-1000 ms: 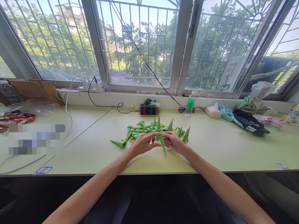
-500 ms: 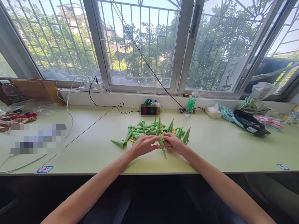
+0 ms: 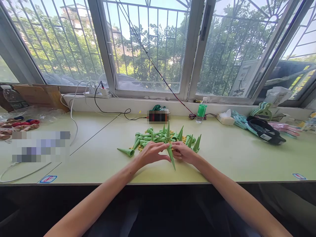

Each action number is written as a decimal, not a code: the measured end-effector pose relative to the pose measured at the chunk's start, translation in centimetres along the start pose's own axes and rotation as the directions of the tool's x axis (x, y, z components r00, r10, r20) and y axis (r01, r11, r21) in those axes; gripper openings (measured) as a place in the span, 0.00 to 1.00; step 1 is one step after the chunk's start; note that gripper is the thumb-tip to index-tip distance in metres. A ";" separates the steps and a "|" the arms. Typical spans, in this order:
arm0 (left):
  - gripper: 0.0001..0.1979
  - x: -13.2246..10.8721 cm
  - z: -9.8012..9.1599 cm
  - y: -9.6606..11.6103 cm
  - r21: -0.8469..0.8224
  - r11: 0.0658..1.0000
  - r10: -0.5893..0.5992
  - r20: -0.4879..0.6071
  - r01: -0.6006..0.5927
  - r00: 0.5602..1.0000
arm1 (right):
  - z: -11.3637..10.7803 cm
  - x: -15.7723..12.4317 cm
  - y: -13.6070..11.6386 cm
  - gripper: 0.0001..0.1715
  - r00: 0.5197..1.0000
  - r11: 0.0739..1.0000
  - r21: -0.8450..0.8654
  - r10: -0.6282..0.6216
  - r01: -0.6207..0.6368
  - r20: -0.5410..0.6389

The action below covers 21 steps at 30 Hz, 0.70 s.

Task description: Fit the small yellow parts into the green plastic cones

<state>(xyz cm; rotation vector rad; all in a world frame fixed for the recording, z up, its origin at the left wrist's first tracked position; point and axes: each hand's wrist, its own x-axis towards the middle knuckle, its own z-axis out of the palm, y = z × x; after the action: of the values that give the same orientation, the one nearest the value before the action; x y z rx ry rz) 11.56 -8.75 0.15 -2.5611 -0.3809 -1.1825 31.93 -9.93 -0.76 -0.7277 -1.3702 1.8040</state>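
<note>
Counts one green spike (image 3: 171, 158), slanted tip-down between left hand (image 3: 155, 153) and right hand (image 3: 183, 151); held near its upper end in the closed grip of the right, just left of those fingertips; touched at that end by the left, with thumb beside the lower shaft; cannot tell the left grip's closure; includes, behind on the tabletop (image 3: 229, 161), a heap of green spikes (image 3: 145, 144) with small yellow pieces (image 3: 140, 150).

I see light green spikes (image 3: 168, 133), with yellow bits (image 3: 140, 150) showing among them, on a pale yellow-green tabletop (image 3: 234, 161). On the far side, a bottle wears a green label (image 3: 201, 111); farther right sit a black cap (image 3: 263, 128) and pink packets (image 3: 283, 128). The near-left sticker (image 3: 48, 179) has red marks inside a blue outline.
</note>
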 end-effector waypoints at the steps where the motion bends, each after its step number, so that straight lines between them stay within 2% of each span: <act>1: 0.25 0.0 0.0 0.0 0.002 1.000 0.002 0.002 -0.002 1.000 | 0.0 0.0 0.0 0.18 1.000 1.000 -0.003 0.003 -0.003 0.014; 5: 0.23 -0.1 0.0 -0.1 0.016 1.000 0.004 -0.006 -0.004 1.000 | 0.1 0.0 0.0 0.19 0.999 0.999 -0.040 0.022 -0.020 0.036; 12: 0.15 0.0 0.3 0.1 -0.024 0.998 -0.059 0.000 0.059 0.998 | 0.4 0.2 0.2 0.23 0.999 0.998 -0.063 -0.013 0.009 -0.050; 16: 0.19 0.1 0.3 0.3 -0.050 0.993 -0.107 0.003 0.107 0.994 | 0.6 0.3 0.3 0.22 0.995 0.991 -0.119 -0.066 0.056 -0.081; 21: 0.24 0.1 0.2 0.4 -0.050 0.983 -0.177 0.038 0.179 0.983 | 0.5 0.3 0.5 0.21 0.979 0.945 -0.304 -0.162 0.119 -0.120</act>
<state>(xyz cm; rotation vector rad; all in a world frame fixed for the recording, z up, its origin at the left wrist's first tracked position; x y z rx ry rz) 11.87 -9.04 0.03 -2.6407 -0.6052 -1.2264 31.19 -10.03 -1.14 -0.8734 -1.5710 1.4218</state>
